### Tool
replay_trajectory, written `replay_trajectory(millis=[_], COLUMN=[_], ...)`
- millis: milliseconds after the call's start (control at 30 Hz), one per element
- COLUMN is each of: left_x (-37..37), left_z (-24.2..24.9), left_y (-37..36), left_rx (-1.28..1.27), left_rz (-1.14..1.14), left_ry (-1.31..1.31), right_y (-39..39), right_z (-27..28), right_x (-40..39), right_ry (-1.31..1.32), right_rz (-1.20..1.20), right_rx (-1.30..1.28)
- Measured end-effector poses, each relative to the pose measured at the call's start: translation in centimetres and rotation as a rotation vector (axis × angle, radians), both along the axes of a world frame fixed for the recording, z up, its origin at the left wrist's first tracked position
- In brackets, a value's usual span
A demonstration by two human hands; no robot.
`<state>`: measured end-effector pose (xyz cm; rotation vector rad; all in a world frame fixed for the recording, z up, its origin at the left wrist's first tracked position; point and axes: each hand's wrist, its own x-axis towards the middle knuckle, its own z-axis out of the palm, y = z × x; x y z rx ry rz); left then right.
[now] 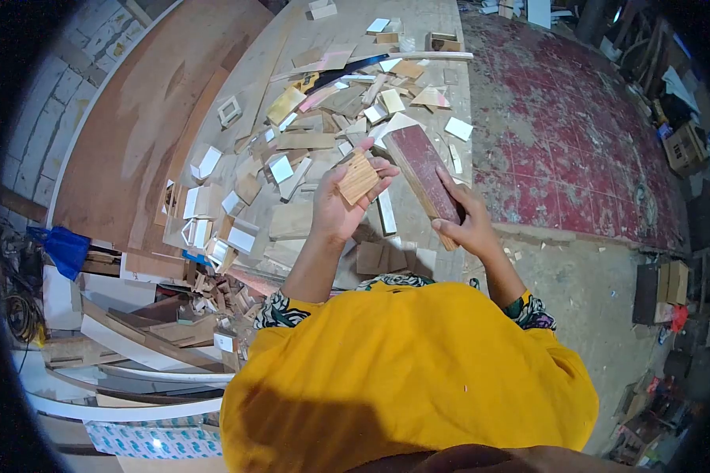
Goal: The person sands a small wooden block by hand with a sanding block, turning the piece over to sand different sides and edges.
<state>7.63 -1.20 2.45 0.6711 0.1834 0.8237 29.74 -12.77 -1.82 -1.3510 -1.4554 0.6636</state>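
Note:
My left hand (341, 197) faces palm up, fingers bent round a small light wood piece (359, 179) with visible grain. Wrapped round the lower end of a long block is my right hand (467, 217); the block has a dark red, sandpaper-like face (424, 169) and bare wood along its side. Its upper end tilts toward the left, close to the fingertips of my left hand, with a narrow gap between block and small piece. Beneath both hands, many wood offcuts (305, 140) lie scattered on the worktable (244, 67).
A saw (339, 76) lies among the offcuts. Small white-faced box pieces (207, 162) sit at the table's left side. A large brown board (134, 134) leans farther left. Boards and scraps fill the lower left; red floor tiles (560, 150) lie right of the table.

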Motion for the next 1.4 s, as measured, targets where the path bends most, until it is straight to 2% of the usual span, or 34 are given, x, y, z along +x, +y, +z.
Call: replay_trajectory(millis=[133, 233, 300, 367, 467, 600, 733, 800, 833, 900, 933, 1000, 1133, 1200, 1333, 1400], left_x=[0.4, 0.5, 0.2, 0.3, 0.4, -0.1, 0.0, 0.1, 0.1, 0.3, 0.4, 0.7, 0.7, 0.4, 0.9, 0.9], left_z=[-0.2, -1.2, -1.4, -1.3, -2.0, -2.2, -1.7, -2.6, -2.6, -2.2, -2.0, -1.5, -2.7, -2.3, -1.0, -1.5], left_y=[-0.3, -0.5, -0.9, -1.5, -1.3, -1.6, -2.0, -1.4, -1.6, -2.2, -2.3, -2.3, -1.7, -1.9, -2.1, -1.9], left_rx=[0.055, 0.089, 0.036, 0.027, 0.060, 0.102, 0.018, 0.060, 0.059, 0.164, 0.162, 0.084, 0.056, 0.332, 0.302, 0.418], left_rz=[-0.013, 0.070, 0.025, -0.017, -0.079, -0.180, -0.216, -0.243, -0.244, -0.177, -0.182, -0.220, -0.231, -0.231, -0.279, -0.187], left_ry=[-0.035, 0.113, 0.173, 0.210, 0.289, 0.339, 0.286, 0.373, 0.375, 0.503, 0.504, 0.346, 0.444, 0.739, 0.625, 0.746], right_y=[-0.5, -0.5, -0.5, -0.5, 0.0, -0.6, 0.0, -0.5, -0.7, -0.4, -0.3, -0.1, -0.6, -0.2, 0.6, 0.3], right_z=[0.4, 0.9, 1.7, 2.7, 2.8, 3.6, 3.6, 4.5, 4.0, 4.3, 4.4, 4.6, 5.2, 4.8, 4.7, 4.8], right_x=[0.2, 0.1, -0.2, -0.7, -1.5, -1.6, -1.1, -1.8, -2.1, -1.2, -0.6, -0.2, -0.4, 0.4, 0.3, -0.6], right_ry=[-0.046, -0.093, -0.116, -0.319, -0.369, -0.423, -0.356, -0.410, -0.485, -0.472, -0.467, -0.463, -0.543, -0.501, -0.435, -0.508], right_rz=[-0.029, -0.045, -0.052, -0.086, -0.109, 0.014, -0.050, 0.002, 0.005, 0.020, 0.039, -0.008, 0.114, 0.127, -0.030, 0.046], right_rx=[0.025, 0.065, 0.115, 0.078, 0.112, 0.145, 0.152, 0.107, 0.226, 0.219, 0.213, 0.182, 0.116, 0.152, 0.157, 0.172])
